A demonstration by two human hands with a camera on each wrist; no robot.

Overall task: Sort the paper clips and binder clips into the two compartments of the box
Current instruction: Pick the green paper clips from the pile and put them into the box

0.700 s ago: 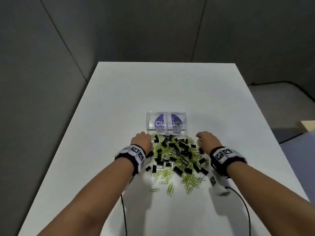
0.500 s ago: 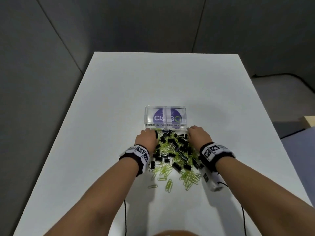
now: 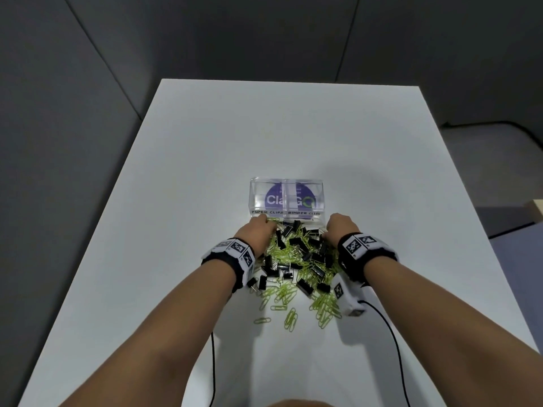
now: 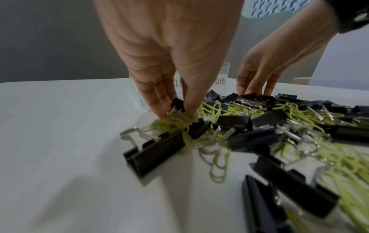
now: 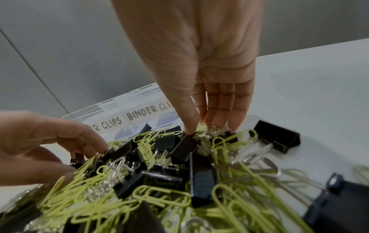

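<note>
A clear two-compartment box (image 3: 287,183) stands mid-table, labelled PAPER CLIPS on the left and BINDER CLIPS on the right. Just in front of it lies a mixed pile (image 3: 299,259) of green paper clips (image 5: 159,197) and black binder clips (image 4: 155,151). My left hand (image 4: 175,112) reaches down into the pile's far left corner and pinches a small bunch there, a black binder clip (image 4: 178,102) among green paper clips. My right hand (image 5: 205,129) reaches into the far right corner; its thumb (image 5: 187,126) and straight fingers close on a binder clip (image 5: 184,148) and its silver handles.
The white table (image 3: 205,171) extends well beyond the box and to both sides. Loose paper clips (image 3: 289,318) trail toward me from the pile. A lone binder clip (image 5: 277,137) lies right of my right hand. Black cables (image 3: 393,348) run from my wrists.
Both hands moved forward and inward from the pile's sides to its far edge by the box, and their fingers have gone down into the clips. The pile is drawn tighter.
</note>
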